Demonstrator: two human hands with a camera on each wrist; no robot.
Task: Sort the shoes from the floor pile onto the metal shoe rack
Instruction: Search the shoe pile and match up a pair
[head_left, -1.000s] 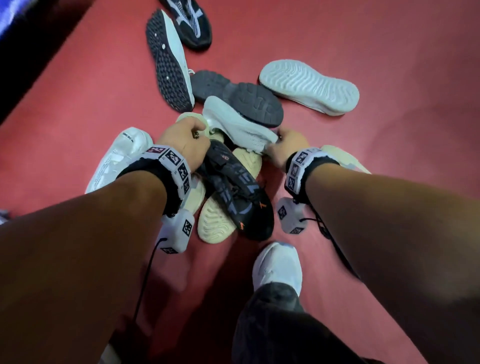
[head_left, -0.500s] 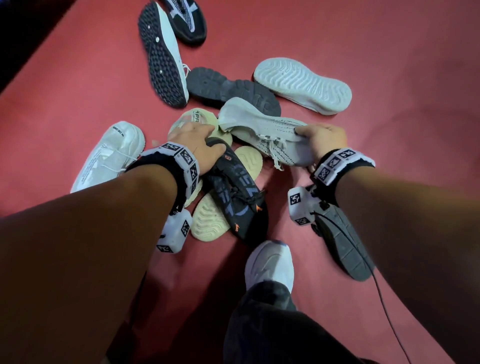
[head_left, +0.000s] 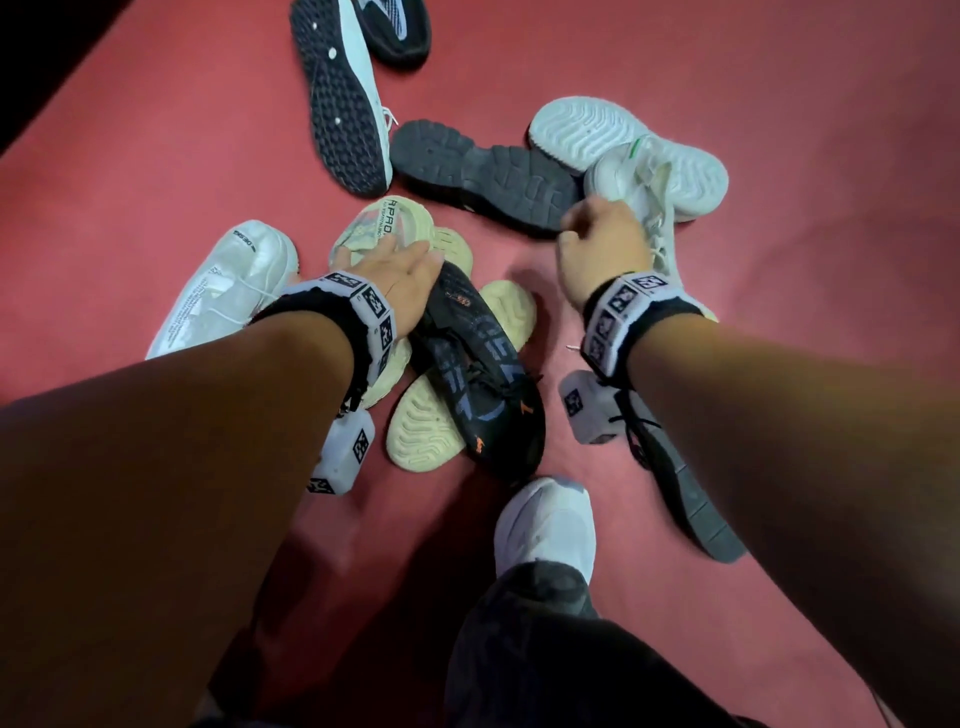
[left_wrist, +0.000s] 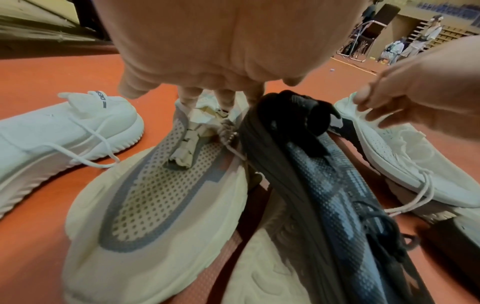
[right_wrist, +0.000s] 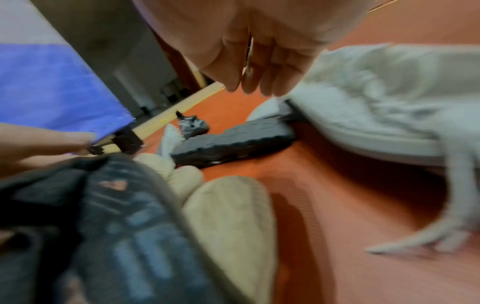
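The shoe pile lies on a red floor; no rack shows in any view. My left hand (head_left: 410, 270) reaches over the pile. Its fingers (left_wrist: 223, 96) dip into the opening of an upright cream mesh shoe (left_wrist: 155, 195), and the thumb hovers just above the heel of a black knit shoe (head_left: 478, 374) lying beside it. My right hand (head_left: 602, 244) hangs with loose fingers (right_wrist: 257, 82) and holds nothing. Just right of it is a white knit shoe (head_left: 644, 208), lying partly on an upturned white sole (head_left: 582, 130).
Around the pile are a white sneaker (head_left: 223, 291) at left, a black-soled shoe (head_left: 343, 98), a dark upturned sole (head_left: 483, 176), cream soles (head_left: 431, 421) and a dark grey shoe (head_left: 680, 488) under my right forearm. My own white shoe (head_left: 550, 525) stands nearest me.
My right hand carried the white knit shoe to the right, set it on the upturned white sole and let go. My left hand loosened from the black shoe's heel and flattened.
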